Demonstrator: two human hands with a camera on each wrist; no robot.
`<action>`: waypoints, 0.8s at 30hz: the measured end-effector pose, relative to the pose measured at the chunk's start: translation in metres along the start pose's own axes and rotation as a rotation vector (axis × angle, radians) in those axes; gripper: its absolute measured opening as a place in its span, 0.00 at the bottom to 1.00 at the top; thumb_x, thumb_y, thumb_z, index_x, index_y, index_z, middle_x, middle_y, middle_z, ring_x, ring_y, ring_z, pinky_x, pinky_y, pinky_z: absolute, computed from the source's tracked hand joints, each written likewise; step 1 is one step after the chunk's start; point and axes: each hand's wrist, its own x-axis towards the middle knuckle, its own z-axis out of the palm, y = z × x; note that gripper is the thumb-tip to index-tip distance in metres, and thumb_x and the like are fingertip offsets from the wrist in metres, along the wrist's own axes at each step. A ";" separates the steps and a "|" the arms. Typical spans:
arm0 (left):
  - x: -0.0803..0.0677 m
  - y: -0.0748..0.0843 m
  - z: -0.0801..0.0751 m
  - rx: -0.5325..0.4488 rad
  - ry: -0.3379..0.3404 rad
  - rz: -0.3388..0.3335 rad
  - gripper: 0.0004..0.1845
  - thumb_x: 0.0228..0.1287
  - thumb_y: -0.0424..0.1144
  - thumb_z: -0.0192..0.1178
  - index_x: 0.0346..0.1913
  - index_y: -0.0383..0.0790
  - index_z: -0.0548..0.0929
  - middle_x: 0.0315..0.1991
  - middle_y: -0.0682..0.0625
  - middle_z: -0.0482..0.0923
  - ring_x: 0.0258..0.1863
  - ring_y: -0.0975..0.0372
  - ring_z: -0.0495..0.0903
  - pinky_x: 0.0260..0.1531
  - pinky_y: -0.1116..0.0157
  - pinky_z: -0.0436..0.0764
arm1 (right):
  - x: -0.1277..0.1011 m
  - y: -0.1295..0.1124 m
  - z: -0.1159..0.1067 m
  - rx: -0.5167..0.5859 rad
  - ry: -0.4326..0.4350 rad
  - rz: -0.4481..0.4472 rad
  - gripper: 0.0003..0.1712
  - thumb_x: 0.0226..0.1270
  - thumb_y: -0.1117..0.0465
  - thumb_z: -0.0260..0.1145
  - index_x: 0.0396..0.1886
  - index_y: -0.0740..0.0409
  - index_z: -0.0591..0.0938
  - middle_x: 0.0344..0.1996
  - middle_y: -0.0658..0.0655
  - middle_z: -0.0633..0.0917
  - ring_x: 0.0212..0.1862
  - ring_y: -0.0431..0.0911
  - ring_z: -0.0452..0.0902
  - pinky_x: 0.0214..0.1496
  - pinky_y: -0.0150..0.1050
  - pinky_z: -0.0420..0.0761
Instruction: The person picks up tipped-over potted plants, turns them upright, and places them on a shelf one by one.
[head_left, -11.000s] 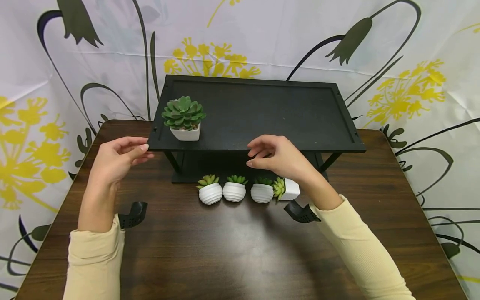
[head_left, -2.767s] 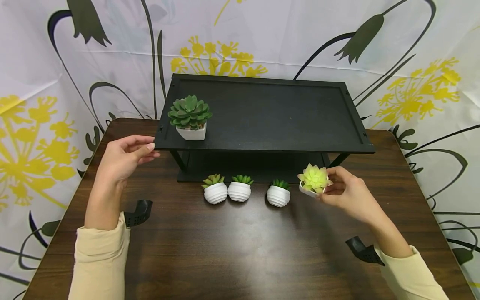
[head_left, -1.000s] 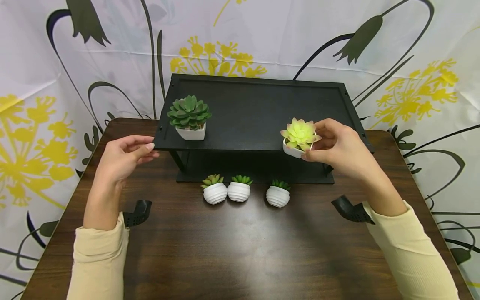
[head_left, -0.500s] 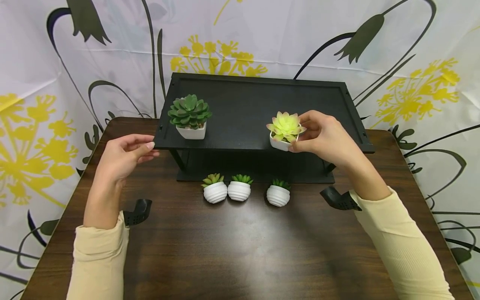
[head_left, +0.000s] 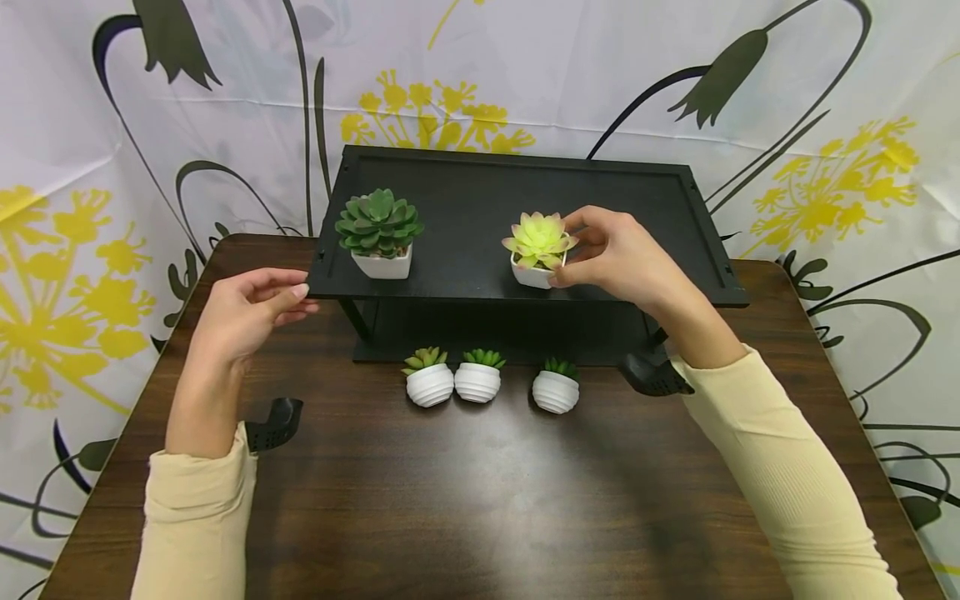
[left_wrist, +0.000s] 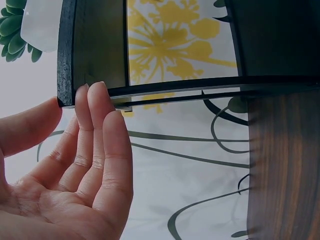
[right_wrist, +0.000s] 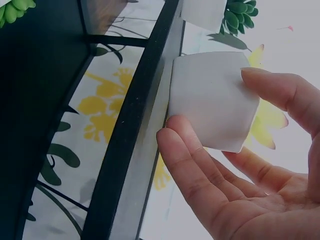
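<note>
A black two-tier shelf point(head_left: 465, 225) stands on the table. My left hand point(head_left: 240, 317) pinches its front left corner, thumb on the edge and fingertips beneath, as the left wrist view shows. My right hand point(head_left: 618, 254) holds a yellow-green potted succulent point(head_left: 538, 242) by its white square pot point(right_wrist: 212, 100), thumb on one side and fingers on the other. The pot is upright at the front middle of the top board; the right wrist view shows it right beside the board's edge. A dark green potted succulent point(head_left: 380, 233) stands on the board's left end.
On the brown wooden table point(head_left: 465, 500), three small succulents in ribbed white pots sit before the shelf: a left one point(head_left: 430, 383), a middle one point(head_left: 477, 382) and a right one point(head_left: 556, 390). A flowered curtain point(head_left: 525, 67) hangs behind.
My right hand has picked the yellow-green succulent up from the table, raised it and carried it leftward over the top board. My left hand keeps its hold on the shelf corner.
</note>
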 end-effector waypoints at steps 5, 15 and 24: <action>0.000 0.000 0.000 0.008 0.006 0.001 0.07 0.62 0.29 0.56 0.43 0.32 0.75 0.23 0.61 0.81 0.25 0.70 0.82 0.28 0.77 0.80 | 0.007 -0.005 0.002 0.001 -0.014 -0.002 0.26 0.48 0.67 0.71 0.50 0.59 0.74 0.38 0.58 0.82 0.37 0.46 0.80 0.46 0.42 0.75; 0.000 0.000 0.000 -0.034 0.005 0.004 0.07 0.62 0.28 0.56 0.42 0.32 0.75 0.23 0.60 0.81 0.24 0.69 0.82 0.28 0.76 0.80 | 0.022 -0.013 0.009 0.057 -0.044 -0.020 0.26 0.47 0.69 0.71 0.50 0.60 0.75 0.39 0.59 0.81 0.37 0.47 0.80 0.45 0.41 0.76; 0.000 0.000 0.000 -0.030 0.004 -0.002 0.07 0.62 0.28 0.55 0.42 0.31 0.75 0.23 0.60 0.81 0.24 0.69 0.82 0.28 0.76 0.80 | 0.032 -0.017 0.020 0.088 -0.069 -0.037 0.27 0.47 0.69 0.72 0.51 0.60 0.75 0.39 0.60 0.81 0.39 0.48 0.79 0.42 0.40 0.77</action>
